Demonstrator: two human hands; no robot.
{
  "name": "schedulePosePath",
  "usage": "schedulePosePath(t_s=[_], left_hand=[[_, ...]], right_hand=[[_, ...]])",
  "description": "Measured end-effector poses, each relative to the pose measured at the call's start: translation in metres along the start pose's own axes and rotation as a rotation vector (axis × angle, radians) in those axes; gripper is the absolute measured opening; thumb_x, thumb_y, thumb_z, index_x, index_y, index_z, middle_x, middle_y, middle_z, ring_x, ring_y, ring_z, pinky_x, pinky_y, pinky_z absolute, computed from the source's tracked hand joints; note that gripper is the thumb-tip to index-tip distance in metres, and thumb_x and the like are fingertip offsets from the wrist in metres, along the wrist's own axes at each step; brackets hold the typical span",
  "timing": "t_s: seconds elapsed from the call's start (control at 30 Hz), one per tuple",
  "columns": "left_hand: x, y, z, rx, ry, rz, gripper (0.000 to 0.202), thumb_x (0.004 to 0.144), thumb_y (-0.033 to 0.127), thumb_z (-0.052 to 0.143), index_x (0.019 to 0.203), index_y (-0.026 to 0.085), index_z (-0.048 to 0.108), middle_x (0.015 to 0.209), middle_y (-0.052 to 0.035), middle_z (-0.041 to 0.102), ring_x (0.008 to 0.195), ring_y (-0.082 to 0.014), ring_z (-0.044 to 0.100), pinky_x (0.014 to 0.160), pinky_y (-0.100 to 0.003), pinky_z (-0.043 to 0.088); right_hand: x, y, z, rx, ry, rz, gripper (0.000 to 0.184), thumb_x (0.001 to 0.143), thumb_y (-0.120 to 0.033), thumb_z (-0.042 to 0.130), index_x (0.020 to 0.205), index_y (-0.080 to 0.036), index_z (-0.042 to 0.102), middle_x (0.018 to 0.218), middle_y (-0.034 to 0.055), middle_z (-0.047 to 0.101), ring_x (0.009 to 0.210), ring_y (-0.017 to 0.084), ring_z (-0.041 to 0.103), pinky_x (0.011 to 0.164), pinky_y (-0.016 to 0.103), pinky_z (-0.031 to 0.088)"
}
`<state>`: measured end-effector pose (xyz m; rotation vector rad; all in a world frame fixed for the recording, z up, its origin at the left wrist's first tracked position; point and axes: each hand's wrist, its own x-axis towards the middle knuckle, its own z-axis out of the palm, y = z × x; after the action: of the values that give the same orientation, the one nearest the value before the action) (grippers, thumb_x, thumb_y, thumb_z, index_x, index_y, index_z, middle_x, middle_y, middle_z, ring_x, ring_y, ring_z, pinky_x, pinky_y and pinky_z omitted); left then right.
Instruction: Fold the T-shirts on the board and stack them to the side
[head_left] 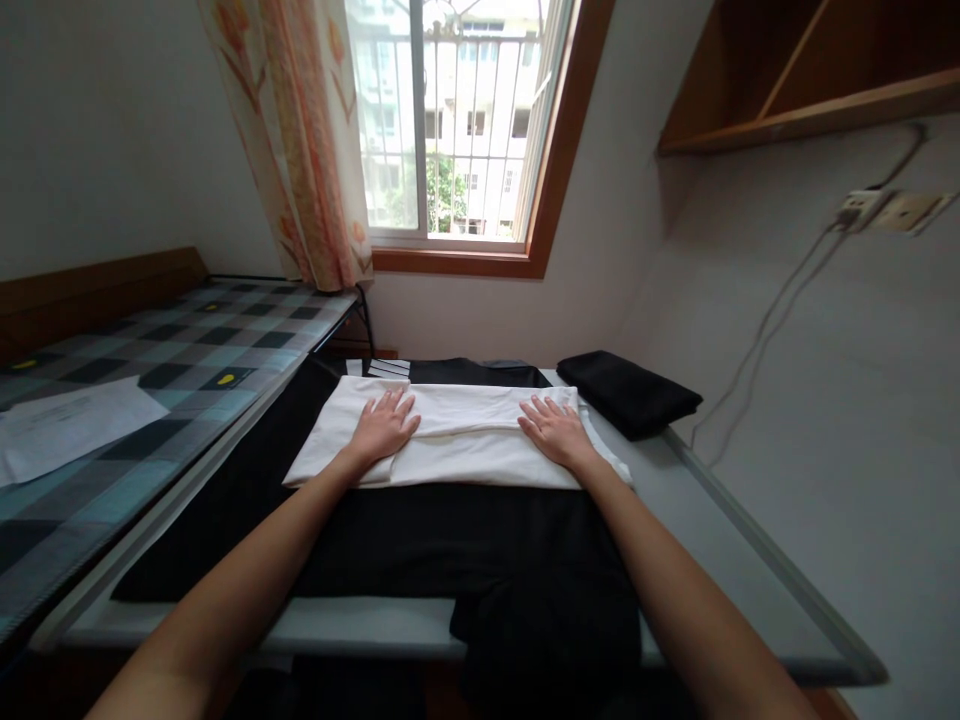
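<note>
A folded white garment lies across a black cloth spread over the grey table. My left hand rests flat on the garment's left part, fingers spread and pointing away from me. On the garment's right part my right hand lies flat too, fingers stretched out. Neither hand grips anything; both press down on the white fabric.
A folded black garment sits at the table's far right corner. A bed with a checked cover and a white sheet of paper stands on the left. Window, curtain, wooden shelf and wall socket lie beyond.
</note>
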<state>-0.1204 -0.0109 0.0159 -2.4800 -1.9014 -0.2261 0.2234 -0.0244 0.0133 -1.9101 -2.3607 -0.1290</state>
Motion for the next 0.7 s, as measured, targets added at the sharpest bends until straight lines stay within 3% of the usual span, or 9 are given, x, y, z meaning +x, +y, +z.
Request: schedulePosePath(t_s=[0.13, 0.27, 0.33, 0.43, 0.57, 0.7], left_hand=[[-0.002, 0.001, 0.0, 0.018, -0.009, 0.0, 0.059, 0.096, 0.05, 0.029, 0.147, 0.022, 0.038, 0.158, -0.01, 0.026, 0.144, -0.0301, 0.023, 0.115, -0.049, 0.017], [-0.004, 0.003, -0.001, 0.004, -0.006, 0.034, 0.059, 0.096, 0.053, 0.029, 0.145, 0.024, 0.04, 0.158, -0.0082, 0.027, 0.144, -0.0313, 0.023, 0.114, -0.052, 0.016], [-0.005, 0.003, -0.001, -0.005, -0.003, 0.037, 0.058, 0.095, 0.053, 0.03, 0.144, 0.025, 0.042, 0.157, -0.0082, 0.029, 0.144, -0.0305, 0.025, 0.114, -0.051, 0.017], [-0.005, 0.003, -0.002, -0.012, 0.007, 0.031, 0.057, 0.095, 0.053, 0.032, 0.143, 0.025, 0.044, 0.156, -0.0085, 0.032, 0.143, -0.0299, 0.027, 0.114, -0.05, 0.018], [-0.004, 0.003, -0.001, -0.006, 0.015, 0.031, 0.056, 0.096, 0.052, 0.032, 0.142, 0.024, 0.045, 0.155, -0.009, 0.034, 0.142, -0.0305, 0.028, 0.114, -0.051, 0.019], [-0.003, 0.003, -0.001, -0.009, 0.013, 0.025, 0.056, 0.095, 0.052, 0.032, 0.142, 0.024, 0.045, 0.155, -0.0085, 0.033, 0.142, -0.0305, 0.028, 0.113, -0.051, 0.019]], right_hand=[[0.0, -0.001, -0.002, 0.007, -0.034, 0.014, 0.06, 0.098, -0.057, 0.019, 0.147, -0.029, 0.038, 0.156, 0.0043, 0.032, 0.142, 0.027, 0.028, 0.112, 0.048, 0.024], [-0.005, -0.006, -0.006, 0.042, 0.076, 0.037, 0.055, 0.1, -0.049, 0.018, 0.136, -0.027, 0.053, 0.146, 0.0059, 0.048, 0.134, 0.024, 0.041, 0.108, 0.041, 0.03], [-0.008, -0.006, -0.01, 0.065, 0.169, 0.148, 0.055, 0.1, -0.047, 0.018, 0.126, -0.023, 0.061, 0.134, 0.01, 0.058, 0.122, 0.025, 0.051, 0.103, 0.04, 0.035], [-0.013, 0.002, -0.017, 0.057, 0.258, 0.441, 0.058, 0.097, -0.053, 0.025, 0.118, -0.016, 0.064, 0.121, 0.0177, 0.062, 0.111, 0.032, 0.057, 0.095, 0.047, 0.039], [-0.017, 0.032, -0.025, 0.135, 0.152, 0.708, 0.072, 0.092, -0.064, 0.025, 0.117, -0.009, 0.065, 0.118, 0.0261, 0.061, 0.109, 0.039, 0.059, 0.091, 0.055, 0.042], [-0.016, 0.07, -0.023, 0.303, 0.053, 0.776, 0.075, 0.089, -0.068, 0.027, 0.102, -0.01, 0.072, 0.102, 0.0275, 0.068, 0.098, 0.038, 0.065, 0.082, 0.052, 0.048]])
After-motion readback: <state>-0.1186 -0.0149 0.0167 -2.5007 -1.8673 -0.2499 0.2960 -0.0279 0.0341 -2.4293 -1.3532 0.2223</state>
